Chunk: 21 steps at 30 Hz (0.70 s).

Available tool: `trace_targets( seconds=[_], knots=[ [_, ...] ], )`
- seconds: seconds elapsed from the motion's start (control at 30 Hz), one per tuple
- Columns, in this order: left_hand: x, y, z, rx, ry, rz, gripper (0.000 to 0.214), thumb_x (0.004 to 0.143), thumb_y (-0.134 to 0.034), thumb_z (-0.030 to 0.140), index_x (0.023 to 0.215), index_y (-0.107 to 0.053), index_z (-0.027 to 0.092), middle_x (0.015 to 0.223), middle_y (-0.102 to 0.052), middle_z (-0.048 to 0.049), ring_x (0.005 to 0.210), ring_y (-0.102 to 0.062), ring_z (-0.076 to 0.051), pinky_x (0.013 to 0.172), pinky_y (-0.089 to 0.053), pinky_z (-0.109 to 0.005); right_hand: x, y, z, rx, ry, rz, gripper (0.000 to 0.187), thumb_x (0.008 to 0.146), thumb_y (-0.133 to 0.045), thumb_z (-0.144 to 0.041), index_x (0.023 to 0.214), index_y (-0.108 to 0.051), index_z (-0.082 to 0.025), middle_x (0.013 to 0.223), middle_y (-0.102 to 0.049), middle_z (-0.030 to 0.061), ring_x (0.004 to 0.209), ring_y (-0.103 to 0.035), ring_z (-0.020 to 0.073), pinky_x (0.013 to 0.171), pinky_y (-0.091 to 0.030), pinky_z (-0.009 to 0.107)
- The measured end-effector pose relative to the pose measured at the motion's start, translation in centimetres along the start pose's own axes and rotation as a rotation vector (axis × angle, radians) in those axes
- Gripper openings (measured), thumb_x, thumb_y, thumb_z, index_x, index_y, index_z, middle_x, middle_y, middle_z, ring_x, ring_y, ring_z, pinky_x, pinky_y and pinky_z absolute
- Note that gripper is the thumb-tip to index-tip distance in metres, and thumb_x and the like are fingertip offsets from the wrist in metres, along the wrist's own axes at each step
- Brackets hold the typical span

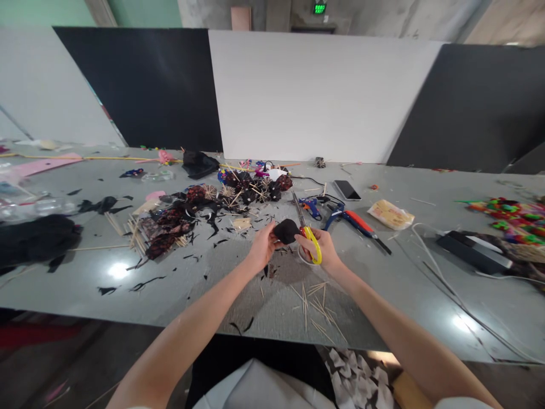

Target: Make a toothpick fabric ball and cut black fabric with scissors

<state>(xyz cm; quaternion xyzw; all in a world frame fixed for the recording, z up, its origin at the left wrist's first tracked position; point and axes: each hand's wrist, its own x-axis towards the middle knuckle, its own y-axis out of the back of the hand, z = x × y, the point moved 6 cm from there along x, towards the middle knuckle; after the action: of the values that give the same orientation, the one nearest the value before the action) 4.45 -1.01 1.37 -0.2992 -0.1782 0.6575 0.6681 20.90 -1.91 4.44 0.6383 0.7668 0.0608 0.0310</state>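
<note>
Fingers of both hands are clamped, as I see it, above the grey table [179, 295]: the right hand [326, 251] on scissors [308, 233], blades pointing forward, slightly left; the left hand [260, 248] on black cloth [286, 232], just left of the scissors, between both hands.

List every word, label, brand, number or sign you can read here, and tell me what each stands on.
"EXIT": on the green lit sign high on the back wall; the characters above that word are too small to read.
Yellow packet: any print is too blurred to read.
</note>
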Motion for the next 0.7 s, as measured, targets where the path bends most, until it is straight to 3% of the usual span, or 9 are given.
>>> trace_targets(
  seconds=[0.2,0.37,0.6,0.7],
  knots=[
    [-0.2,-0.5,0.0,0.064,-0.006,-0.082,0.048,0.07,-0.086,0.058,0.082,-0.076,0.013,0.085,-0.075,-0.0125,0.076,-0.07,-0.022,0.072,-0.061,-0.037,0.2,0.2,0.1,-0.051,0.004,0.009,0.045,0.076,-0.077,-0.058,0.068,-0.048,-0.024,0.042,-0.048,-0.0062,0.035,-0.043,0.0117,0.038,-0.029,0.024],
    [-0.1,-0.7,-0.2,0.218,-0.059,-0.133,0.047,0.057,-0.097,0.039,0.092,-0.08,0.013,0.092,-0.078,-0.0089,0.074,-0.068,-0.019,0.071,-0.059,-0.034,0.1,0.2,0.0,-0.027,0.01,-0.006,0.047,0.075,-0.078,-0.061,0.069,-0.049,-0.024,0.042,-0.048,-0.0059,0.035,-0.043,0.0118,0.039,-0.03,0.025],
    [0.3,-0.1,-0.3,0.236,-0.111,-0.101,0.046,0.058,-0.096,0.037,0.094,-0.081,0.014,0.093,-0.079,-0.0076,0.077,-0.069,-0.019,0.074,-0.061,-0.035,0.6,1.1,0.2,-0.033,0.03,0.062,0.049,0.075,-0.077,-0.063,0.066,-0.049,-0.024,0.044,-0.049,-0.0046,0.035,-0.042,0.012,0.037,-0.03,0.025],
    [0.5,0.2,-0.5,0.224,-0.112,-0.081,0.044,0.057,-0.096,0.037,0.091,-0.081,0.014,0.093,-0.079,-0.0085,0.08,-0.07,-0.021,0.074,-0.062,-0.037,1.1,1.9,0.0,-0.132,0.051,0.084,0.046,0.079,-0.071,-0.064,0.069,-0.053,-0.023,0.048,-0.052,-0.0033,0.038,-0.043,0.0124,0.04,-0.031,0.025]
  ],
)
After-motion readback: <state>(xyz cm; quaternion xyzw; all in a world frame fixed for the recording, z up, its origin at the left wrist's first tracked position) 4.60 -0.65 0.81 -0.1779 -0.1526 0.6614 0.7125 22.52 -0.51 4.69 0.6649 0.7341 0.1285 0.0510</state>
